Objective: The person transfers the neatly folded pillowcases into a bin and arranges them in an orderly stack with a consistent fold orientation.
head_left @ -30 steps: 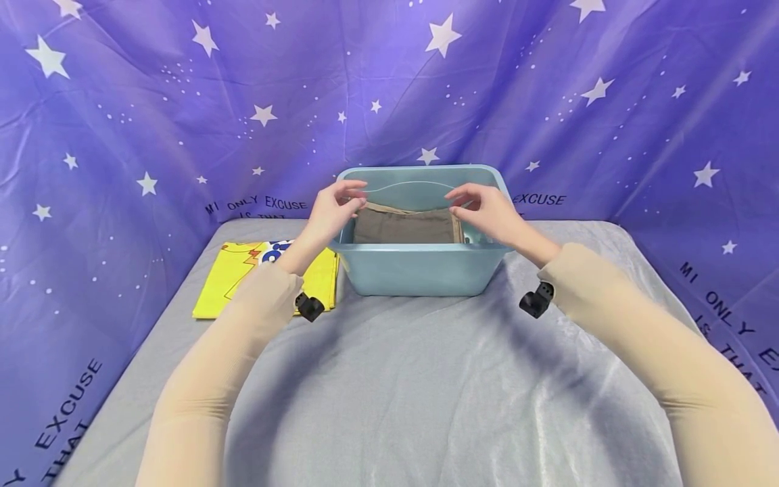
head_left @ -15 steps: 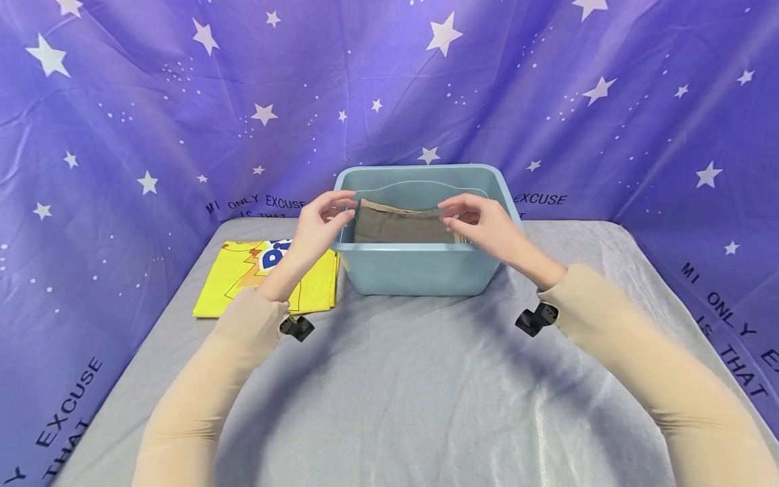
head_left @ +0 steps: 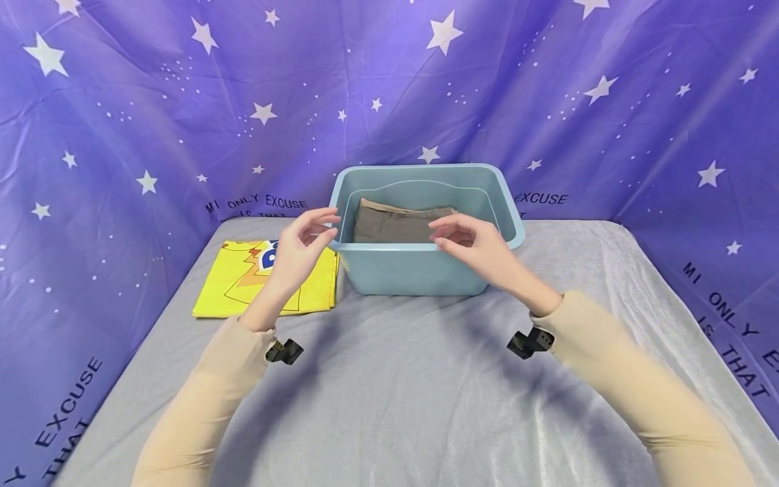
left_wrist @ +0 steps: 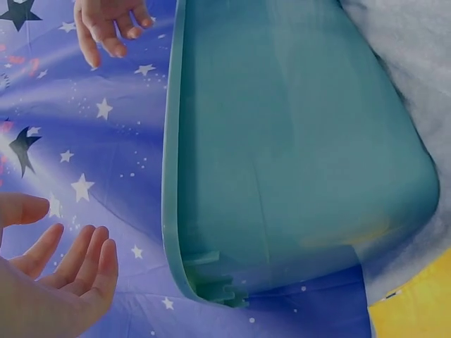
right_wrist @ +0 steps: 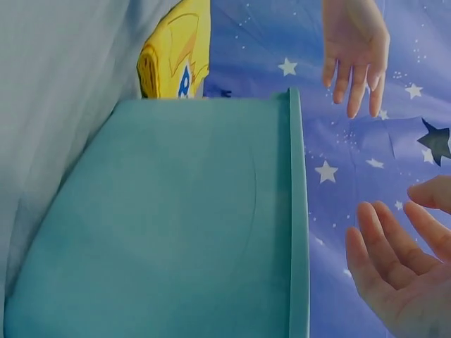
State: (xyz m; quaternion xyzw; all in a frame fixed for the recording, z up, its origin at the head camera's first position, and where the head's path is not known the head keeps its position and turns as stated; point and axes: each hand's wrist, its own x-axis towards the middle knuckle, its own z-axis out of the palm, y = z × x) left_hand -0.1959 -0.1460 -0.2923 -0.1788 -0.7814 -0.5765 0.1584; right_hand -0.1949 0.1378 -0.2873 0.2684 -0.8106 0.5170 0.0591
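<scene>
A blue-green plastic tub (head_left: pixel 420 270) stands at the back of the table, with a folded brown-grey cloth (head_left: pixel 398 226) lying inside. My left hand (head_left: pixel 301 247) hovers near the tub's left front corner, holding nothing, its fingers loosely bent. Over the front rim, towards the right, my right hand (head_left: pixel 471 243) hangs in the air with relaxed fingers and nothing between them. In the left wrist view the left hand (left_wrist: pixel 63 282) is apart from the tub's rim (left_wrist: pixel 171 176). The right wrist view likewise has the right hand (right_wrist: pixel 405 274) clear of the tub wall (right_wrist: pixel 176 211).
To the left of the tub lies a folded yellow cloth (head_left: pixel 316 287) with a printed cartoon and blue lettering. A grey fabric (head_left: pixel 389 392) covers the table. Behind hangs a purple curtain (head_left: pixel 389 74) with white stars.
Both hands have drawn back from over the tub towards me, the left one also moving left. The cloth inside and the tub stay in place.
</scene>
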